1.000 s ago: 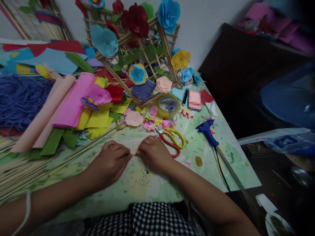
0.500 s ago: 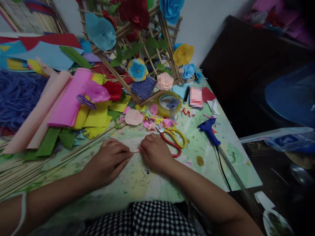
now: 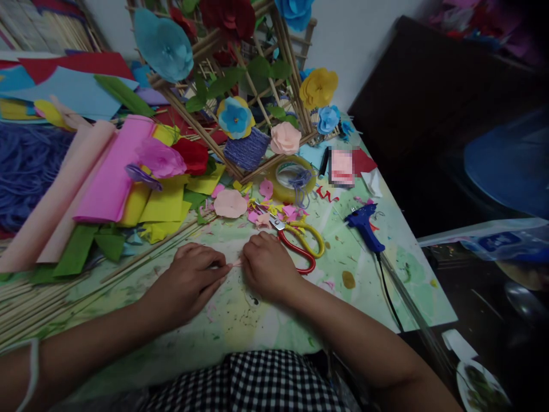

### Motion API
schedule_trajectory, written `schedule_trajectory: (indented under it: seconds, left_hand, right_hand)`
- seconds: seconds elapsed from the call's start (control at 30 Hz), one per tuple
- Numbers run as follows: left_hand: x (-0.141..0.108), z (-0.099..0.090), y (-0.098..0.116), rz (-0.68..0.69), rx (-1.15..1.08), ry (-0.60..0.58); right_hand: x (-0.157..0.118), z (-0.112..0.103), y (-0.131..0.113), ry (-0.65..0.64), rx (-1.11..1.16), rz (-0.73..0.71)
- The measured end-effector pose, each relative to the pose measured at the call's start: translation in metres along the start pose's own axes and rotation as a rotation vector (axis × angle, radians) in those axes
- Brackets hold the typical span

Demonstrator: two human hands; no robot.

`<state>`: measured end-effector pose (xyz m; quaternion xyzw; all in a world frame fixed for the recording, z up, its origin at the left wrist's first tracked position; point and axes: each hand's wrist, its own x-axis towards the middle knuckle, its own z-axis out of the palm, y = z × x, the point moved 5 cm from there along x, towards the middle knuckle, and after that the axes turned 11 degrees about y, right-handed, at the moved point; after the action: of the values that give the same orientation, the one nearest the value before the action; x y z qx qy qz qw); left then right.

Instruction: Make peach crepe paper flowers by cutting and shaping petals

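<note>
Between my two hands a small piece of pale pink paper [image 3: 237, 262] shows, mostly hidden by the fingers. My left hand [image 3: 193, 280] pinches its left side with thumb and fingertips. My right hand [image 3: 268, 263] is closed at its other side, fingers curled down over it. Just right of my right hand lie scissors [image 3: 295, 240] with one red and one yellow handle, blades pointing away to the left. A pale pink scalloped paper piece [image 3: 230, 204] rests beyond my hands, beside small pink and yellow scraps [image 3: 290, 213].
Behind stands a bamboo lattice [image 3: 206, 129] with paper flowers. A roll of clear tape [image 3: 281, 186] lies before it. At right is a blue glue gun [image 3: 366, 226] with a cord. Rolled pink paper [image 3: 114, 171], blue yarn [image 3: 30, 171] and thin sticks [image 3: 34, 309] cover the left.
The hands stay almost in place; slightly more of the pink paper shows between the fingertips. The view has shifted a little, moving the lattice and paper rolls slightly left in the picture.
</note>
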<state>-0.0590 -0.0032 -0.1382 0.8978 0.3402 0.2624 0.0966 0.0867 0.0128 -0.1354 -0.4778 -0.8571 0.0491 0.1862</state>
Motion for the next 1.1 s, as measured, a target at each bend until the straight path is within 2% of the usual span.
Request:
schedule_trajectory:
  seconds: [0.2, 0.37, 0.57, 0.8, 0.97, 1.03, 1.1]
  left_hand:
    - [-0.002, 0.001, 0.005, 0.053, 0.076, 0.027]
    - [-0.005, 0.009, 0.009, 0.070, 0.178, -0.027]
    - [-0.005, 0.009, 0.011, 0.079, 0.215, -0.027]
    - [-0.002, 0.008, 0.014, 0.117, 0.216, -0.021]
    - [0.004, 0.006, 0.012, 0.094, 0.145, 0.022]
    - [0.007, 0.005, 0.011, 0.081, 0.096, 0.040]
    - [0.010, 0.005, 0.011, 0.068, 0.065, 0.067]
  right_hand:
    - [0.001, -0.001, -0.001, -0.001, -0.007, 0.001]
    - [0.000, -0.002, -0.001, 0.009, -0.004, 0.012]
    - [-0.004, -0.001, 0.004, 0.040, -0.041, 0.120]
    - [-0.005, 0.003, 0.006, 0.051, -0.076, 0.157]
    - [-0.006, -0.001, 0.015, 0.136, 0.115, 0.190]
    - [-0.007, -0.005, 0.016, 0.149, 0.233, 0.138]
    - [-0.007, -0.008, 0.014, 0.103, 0.306, 0.048]
